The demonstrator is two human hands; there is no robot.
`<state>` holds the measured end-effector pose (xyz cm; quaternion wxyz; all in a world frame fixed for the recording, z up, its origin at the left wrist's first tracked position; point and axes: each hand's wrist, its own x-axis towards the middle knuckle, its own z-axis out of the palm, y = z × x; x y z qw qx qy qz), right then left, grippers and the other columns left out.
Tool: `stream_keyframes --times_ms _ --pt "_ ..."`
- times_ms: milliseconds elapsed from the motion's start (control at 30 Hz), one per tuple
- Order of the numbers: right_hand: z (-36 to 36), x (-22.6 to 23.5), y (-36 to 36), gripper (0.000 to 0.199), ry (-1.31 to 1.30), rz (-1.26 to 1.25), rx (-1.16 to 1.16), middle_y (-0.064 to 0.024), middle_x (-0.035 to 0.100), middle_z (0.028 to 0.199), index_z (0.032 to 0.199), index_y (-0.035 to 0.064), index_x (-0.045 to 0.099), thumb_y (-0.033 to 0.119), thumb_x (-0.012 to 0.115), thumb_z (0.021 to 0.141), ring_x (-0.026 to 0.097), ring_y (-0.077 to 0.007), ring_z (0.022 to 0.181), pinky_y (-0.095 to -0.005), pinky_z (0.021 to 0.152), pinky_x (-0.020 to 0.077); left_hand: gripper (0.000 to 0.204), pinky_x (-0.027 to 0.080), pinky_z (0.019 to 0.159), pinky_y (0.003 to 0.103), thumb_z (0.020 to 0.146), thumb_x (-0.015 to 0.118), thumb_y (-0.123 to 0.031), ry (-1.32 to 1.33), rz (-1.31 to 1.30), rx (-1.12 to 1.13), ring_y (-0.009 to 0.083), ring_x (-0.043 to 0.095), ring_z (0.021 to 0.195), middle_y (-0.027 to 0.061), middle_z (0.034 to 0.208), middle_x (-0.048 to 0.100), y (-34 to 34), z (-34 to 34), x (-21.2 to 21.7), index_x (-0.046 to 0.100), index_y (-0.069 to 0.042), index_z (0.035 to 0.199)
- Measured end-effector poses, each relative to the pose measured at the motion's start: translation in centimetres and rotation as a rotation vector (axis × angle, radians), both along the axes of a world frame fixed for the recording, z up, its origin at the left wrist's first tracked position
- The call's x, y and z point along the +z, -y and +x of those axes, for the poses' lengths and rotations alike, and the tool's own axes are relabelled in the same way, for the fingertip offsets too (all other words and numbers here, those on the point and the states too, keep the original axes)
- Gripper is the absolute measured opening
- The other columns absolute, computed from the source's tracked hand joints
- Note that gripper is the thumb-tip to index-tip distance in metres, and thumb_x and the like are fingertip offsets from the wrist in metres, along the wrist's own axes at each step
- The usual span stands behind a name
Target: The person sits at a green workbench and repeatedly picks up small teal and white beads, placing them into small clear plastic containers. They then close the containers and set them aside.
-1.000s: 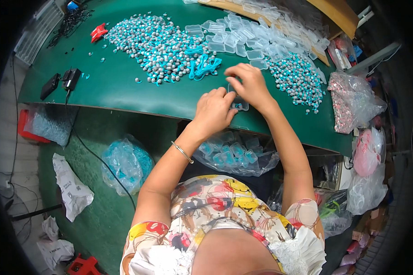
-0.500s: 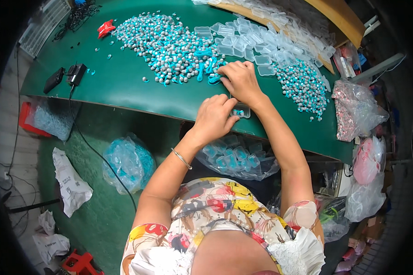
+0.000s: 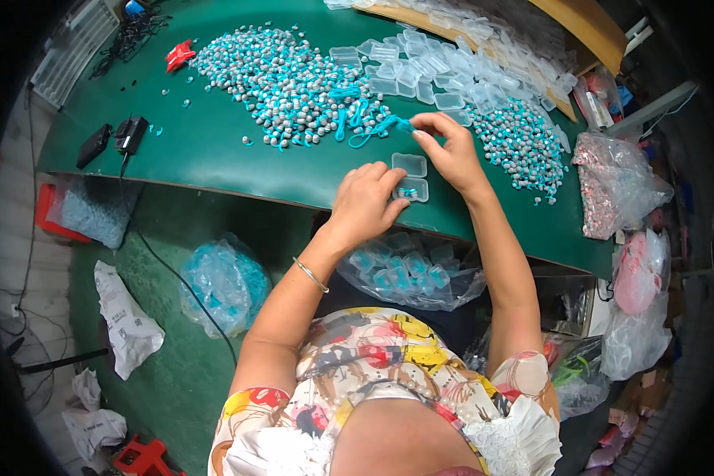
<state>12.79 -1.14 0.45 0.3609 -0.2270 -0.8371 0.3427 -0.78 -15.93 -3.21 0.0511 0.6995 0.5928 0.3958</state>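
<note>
A small clear plastic box [image 3: 410,165] lies with its hinged lid open near the table's front edge. In its near half sit a few small grey and turquoise pieces [image 3: 408,193]. My left hand [image 3: 363,200] grips the box at its left side, thumb and fingers against the near half. Beyond the box, my right hand [image 3: 454,152] pinches a turquoise looped cord [image 3: 385,125] between thumb and fingers. The cord trails left toward a large pile of grey and turquoise earplug-like pieces [image 3: 293,99]; more cord bundles [image 3: 343,119] lie at that pile's right edge.
Empty clear boxes [image 3: 420,67] are heaped at the back. A smaller pile of grey and turquoise pieces [image 3: 520,147] lies to the right. A red packet [image 3: 180,55] and black adapter [image 3: 130,135] are on the left. Below the table edge hangs a bag of filled boxes [image 3: 408,274].
My right hand has drawn back to the right from the pile's edge, pulling out a turquoise cord. My left hand stays at the box, whose open lid is now uncovered.
</note>
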Motion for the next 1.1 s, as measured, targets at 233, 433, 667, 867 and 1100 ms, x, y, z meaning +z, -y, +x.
stream_keyframes --times_ms 233,433,667,867,1100 --pt "3.6 -1.1 0.8 0.02 -0.055 -0.396 0.035 0.0005 0.065 0.098 0.112 -0.0006 0.064 0.005 0.064 0.093 0.06 -0.0073 0.09 -0.023 0.081 0.0487 0.038 0.046 0.079 0.043 0.074 0.078 -0.019 0.001 -0.059 0.02 0.0301 0.059 0.092 0.0091 0.09 0.059 0.1 0.3 0.5 0.064 -0.007 0.107" --pt "4.6 0.0 3.0 0.015 0.188 -0.011 0.047 -0.0066 0.065 0.088 0.098 0.0019 0.063 0.004 0.069 0.084 0.063 -0.0186 0.084 -0.0322 0.08 0.0487 0.04 0.046 0.079 0.043 0.073 0.08 -0.019 0.021 -0.09 0.015 0.0307 0.059 0.092 0.0096 0.09 0.058 0.0 0.2 0.5 0.064 -0.006 0.108" --pt "4.5 -0.5 4.1 0.015 0.304 0.439 0.06 -0.0046 0.065 0.088 0.092 0.0091 0.065 0.007 0.071 0.078 0.062 -0.0232 0.087 -0.0391 0.084 0.0412 0.044 0.045 0.073 0.042 0.071 0.082 -0.019 0.083 -0.056 -0.013 0.0298 0.058 0.084 0.0087 0.085 0.058 -0.5 -0.1 -0.2 0.062 -0.005 0.107" --pt "4.1 -0.6 4.5 0.019 0.314 0.602 0.072 -0.0041 0.064 0.093 0.095 0.0103 0.068 0.009 0.072 0.077 0.06 -0.0229 0.093 -0.0395 0.084 0.0407 0.044 0.046 0.077 0.043 0.069 0.082 -0.02 0.098 -0.108 0.003 0.0306 0.059 0.088 0.0091 0.088 0.059 -0.4 -0.1 0.2 0.063 -0.005 0.106" --pt "3.6 -1.2 1.9 0.025 0.365 0.333 -0.055 -0.0071 0.063 0.104 0.11 0.0103 0.067 0.02 0.067 0.087 0.059 -0.0286 0.101 -0.0423 0.089 0.0418 0.042 0.046 0.071 0.042 0.07 0.082 -0.019 0.088 -0.014 0.007 0.0299 0.058 0.081 0.0084 0.083 0.057 -0.4 -0.1 -0.3 0.063 -0.005 0.105"
